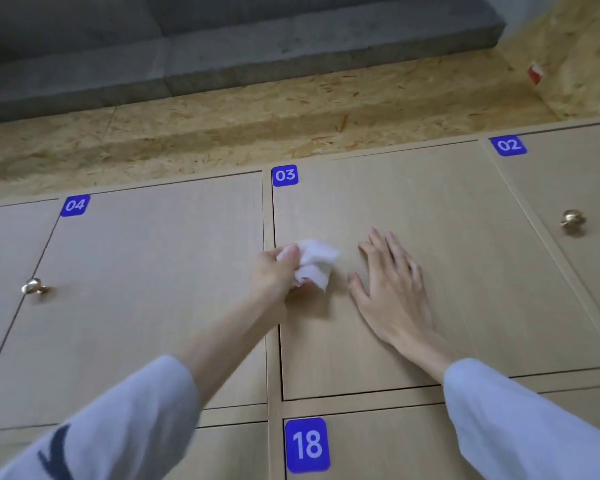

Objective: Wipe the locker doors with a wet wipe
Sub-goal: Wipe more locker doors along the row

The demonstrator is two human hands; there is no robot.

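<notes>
While the left hand (274,271) grips a crumpled white wet wipe (314,263) against the left edge of locker door 03 (447,237), the right hand (388,282) lies flat on the same door, fingers straight and spread. Both sleeves are light blue, and door 04 (146,289) is just beside on the left.

Door 03 (430,271) sits between door 04 (153,289) on its left and door 02 (575,174) on its right. Door 18 (378,445) is below it. Both hands are on door 03, the wipe (314,266) left of the flat hand (392,292).
</notes>
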